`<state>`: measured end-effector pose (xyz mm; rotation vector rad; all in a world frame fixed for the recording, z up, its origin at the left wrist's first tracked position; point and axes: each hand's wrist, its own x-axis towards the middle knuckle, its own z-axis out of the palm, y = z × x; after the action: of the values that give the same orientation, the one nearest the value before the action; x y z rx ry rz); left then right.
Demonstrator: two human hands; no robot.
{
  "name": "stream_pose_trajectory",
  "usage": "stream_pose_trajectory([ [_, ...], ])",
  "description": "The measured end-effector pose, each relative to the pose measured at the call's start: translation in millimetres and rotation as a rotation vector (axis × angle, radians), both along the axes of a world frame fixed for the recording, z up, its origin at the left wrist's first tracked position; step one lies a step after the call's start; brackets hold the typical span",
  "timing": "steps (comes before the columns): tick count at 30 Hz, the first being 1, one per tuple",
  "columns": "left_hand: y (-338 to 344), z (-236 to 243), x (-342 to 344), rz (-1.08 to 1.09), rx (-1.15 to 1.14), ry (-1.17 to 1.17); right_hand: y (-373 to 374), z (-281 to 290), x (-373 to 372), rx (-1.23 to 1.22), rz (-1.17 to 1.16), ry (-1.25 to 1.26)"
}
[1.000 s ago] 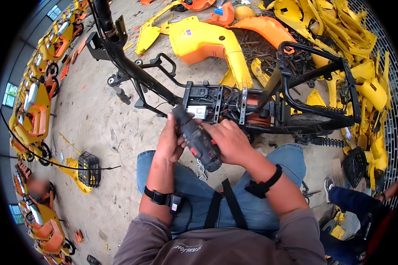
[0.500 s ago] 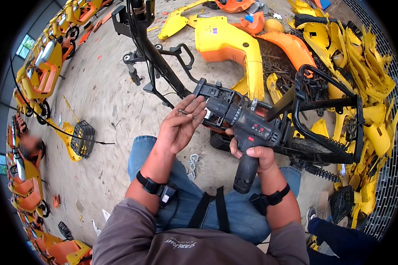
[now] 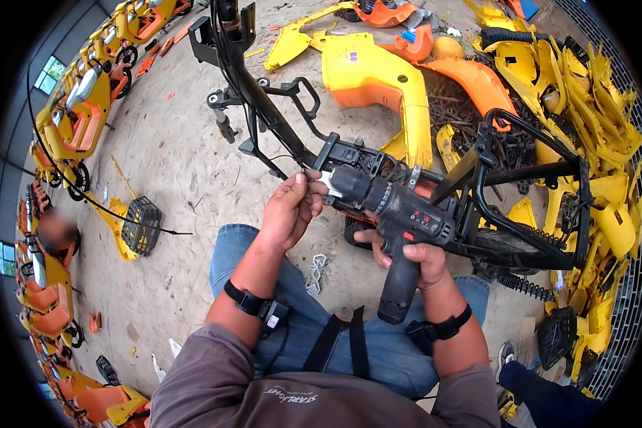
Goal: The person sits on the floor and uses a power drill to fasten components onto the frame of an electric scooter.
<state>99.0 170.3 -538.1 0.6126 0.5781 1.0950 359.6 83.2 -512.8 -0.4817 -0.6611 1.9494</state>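
My right hand (image 3: 414, 260) grips a black cordless power drill (image 3: 414, 214) by its handle, with the index finger stretched out near the trigger. The drill lies level, its nose pointing left. At the silver tip of that nose, my left hand (image 3: 292, 207) is closed in a pinch. A small dark metal piece sits between its fingertips, mostly hidden. Just beyond both hands stands the stripped black frame (image 3: 264, 107) of a scooter, with bare tubes, cables and a rear rack loop (image 3: 531, 171).
Yellow body panels (image 3: 378, 78) and an orange panel (image 3: 471, 78) lie beyond the frame. Broken yellow panels (image 3: 613, 185) pile up at right. Yellow-orange scooters (image 3: 85, 114) line the left. A black basket (image 3: 143, 225) rests on sandy ground. Another person's leg (image 3: 542, 392) shows lower right.
My left hand has turned from an open palm, with the small dark piece lying on it, to a pinch at the drill's nose. My right index finger has straightened away from the handle.
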Motion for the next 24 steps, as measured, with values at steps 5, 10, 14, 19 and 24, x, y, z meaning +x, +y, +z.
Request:
stream_pose_trajectory([
  [5,-1,5,9,0.124,0.098,0.191,-8,9,-13,-0.039,0.014,0.022],
  [10,-8,27,14,0.339,0.780,0.969,-11,7,-12,-0.037,0.019,0.029],
  [14,-8,26,10,0.392,0.962,1.054,-6,16,-11,-0.082,-0.010,0.010],
  [19,-8,42,4,0.388,1.053,1.132,-5,4,3,-0.072,0.027,-0.081],
  [24,-7,37,-1,0.374,1.104,1.175,-8,12,0,-0.094,-0.045,-0.132],
])
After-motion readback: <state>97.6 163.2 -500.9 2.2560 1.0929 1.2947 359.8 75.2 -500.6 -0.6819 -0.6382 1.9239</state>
